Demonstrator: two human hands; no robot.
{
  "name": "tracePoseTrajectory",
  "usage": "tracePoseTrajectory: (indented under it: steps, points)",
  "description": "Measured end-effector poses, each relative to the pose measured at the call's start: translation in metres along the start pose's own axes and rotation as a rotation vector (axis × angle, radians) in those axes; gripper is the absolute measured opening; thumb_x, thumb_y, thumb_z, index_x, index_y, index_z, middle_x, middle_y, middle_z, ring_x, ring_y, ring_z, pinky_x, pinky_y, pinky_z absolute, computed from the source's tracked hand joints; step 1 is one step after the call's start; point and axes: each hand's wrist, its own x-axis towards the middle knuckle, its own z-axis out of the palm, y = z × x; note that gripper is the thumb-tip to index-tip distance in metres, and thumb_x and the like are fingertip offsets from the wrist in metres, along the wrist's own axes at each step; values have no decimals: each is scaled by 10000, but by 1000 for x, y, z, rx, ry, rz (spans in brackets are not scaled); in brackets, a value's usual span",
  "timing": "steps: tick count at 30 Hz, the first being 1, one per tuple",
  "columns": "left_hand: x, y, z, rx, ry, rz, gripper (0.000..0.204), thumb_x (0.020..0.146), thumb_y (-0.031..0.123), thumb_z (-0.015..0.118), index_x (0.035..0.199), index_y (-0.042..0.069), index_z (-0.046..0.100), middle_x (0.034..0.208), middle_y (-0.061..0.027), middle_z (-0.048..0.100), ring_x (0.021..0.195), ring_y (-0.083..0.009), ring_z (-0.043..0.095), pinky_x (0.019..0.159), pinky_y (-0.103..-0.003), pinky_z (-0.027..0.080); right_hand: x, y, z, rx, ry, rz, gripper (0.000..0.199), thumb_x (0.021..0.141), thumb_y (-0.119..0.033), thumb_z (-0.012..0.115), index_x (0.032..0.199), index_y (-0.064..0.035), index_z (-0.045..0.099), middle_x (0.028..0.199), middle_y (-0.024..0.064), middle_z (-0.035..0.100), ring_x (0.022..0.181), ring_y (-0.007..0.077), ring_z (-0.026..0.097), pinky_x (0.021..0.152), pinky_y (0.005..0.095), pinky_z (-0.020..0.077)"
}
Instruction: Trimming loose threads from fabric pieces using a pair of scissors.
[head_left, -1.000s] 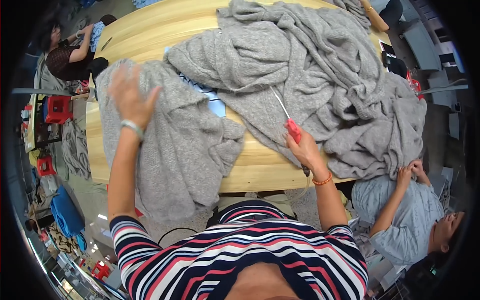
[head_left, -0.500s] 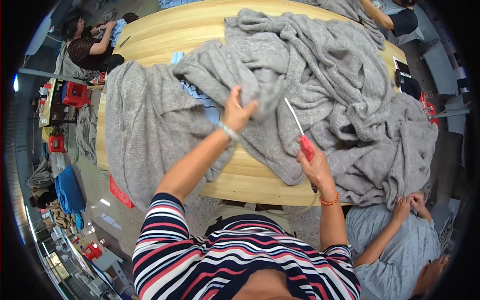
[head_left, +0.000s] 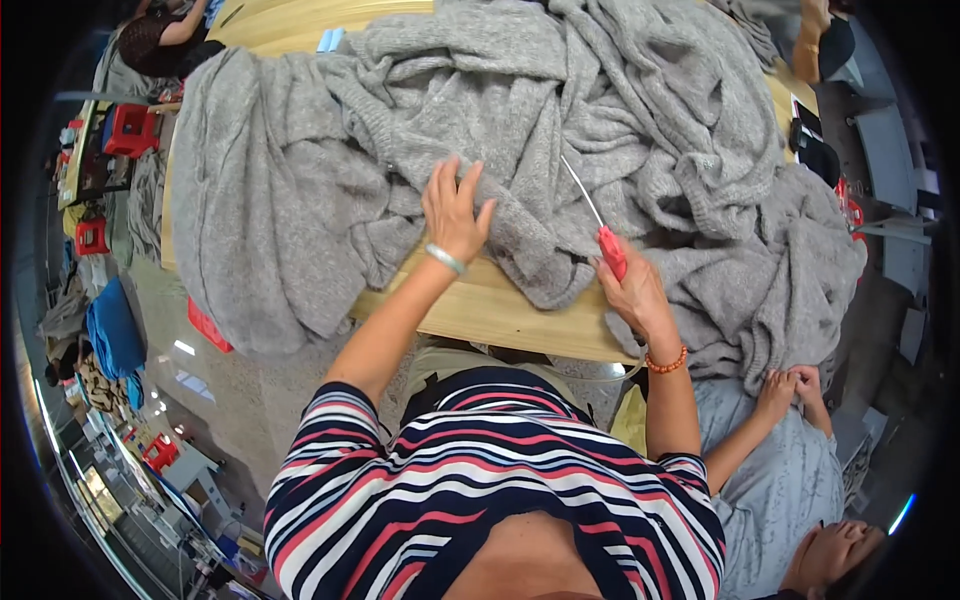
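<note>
Grey knit garments [head_left: 640, 110] lie heaped and crumpled across the wooden table [head_left: 520, 315]. My left hand [head_left: 455, 212] rests at the near edge of one knit piece [head_left: 440, 120], fingers spread and not gripping it. In my right hand [head_left: 640, 290] is a red-handled tool with a thin metal rod [head_left: 612, 252]. Its rod points up and left over the cloth, and a thin hose or cord hangs below the hand. Another grey knit piece [head_left: 260, 200] drapes over the table's left edge.
Beside me on the right sits a person in grey clothing [head_left: 770, 490], hands at the cloth's edge. Other people work at the far left [head_left: 155, 40] and far right [head_left: 825, 45]. Red stools [head_left: 130, 130] and a blue bundle [head_left: 116, 328] stand on the left. Light-blue strips [head_left: 330, 40] lie on the table.
The knit piece by my left hand has been let go and now lies spread over the striped blue cloth. My fingers have opened out. The view has shifted.
</note>
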Motion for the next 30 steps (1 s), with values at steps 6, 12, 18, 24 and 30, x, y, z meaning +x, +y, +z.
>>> tracePoseTrajectory:
  steps: [6, 12, 18, 24, 30]
  points:
    - [15, -47, 48, 272, -198, 119, 530, 841, 340, 645, 1320, 160, 504, 1463, -122, 368, 1404, -356, 221, 1053, -694, 137, -14, -21, 4, -281, -260, -126, 339, 860, -251, 609, 1159, -94, 588, 811, 249, 636, 789, 449, 609, 693, 509, 474]
    - [14, -74, 65, 792, -295, 315, 653, 823, 413, 607, 1413, 202, 422, 1554, -70, 223, 1443, -332, 133, 1042, -730, 84, -7, -30, 2, -353, -255, -150, 318, 849, -262, 612, 1101, -68, 606, 793, 251, 635, 786, 438, 614, 700, 500, 479]
    - [20, -72, 70, 388, -382, 187, 684, 841, 485, 512, 1460, 246, 347, 1591, -16, 109, 1461, -310, 62, 1017, -763, 64, 40, -67, 29, -369, -263, -284, 261, 838, -253, 611, 996, -45, 619, 787, 245, 637, 792, 436, 616, 707, 504, 479]
    - [14, -54, 57, 332, -426, 88, 619, 858, 413, 534, 1437, 256, 382, 1591, -16, 104, 1463, -309, 47, 1021, -759, 19, 20, -42, 20, -450, -346, -279, 257, 838, -255, 626, 944, -20, 624, 755, 243, 642, 740, 410, 636, 679, 497, 490]
    - [2, -53, 30, -178, -380, 100, 576, 782, 213, 623, 1334, 115, 491, 1537, -110, 251, 1430, -363, 165, 1122, -593, 153, 12, -68, 15, -357, -273, -275, 296, 856, -224, 607, 1111, -77, 580, 766, 246, 625, 769, 441, 607, 690, 501, 470]
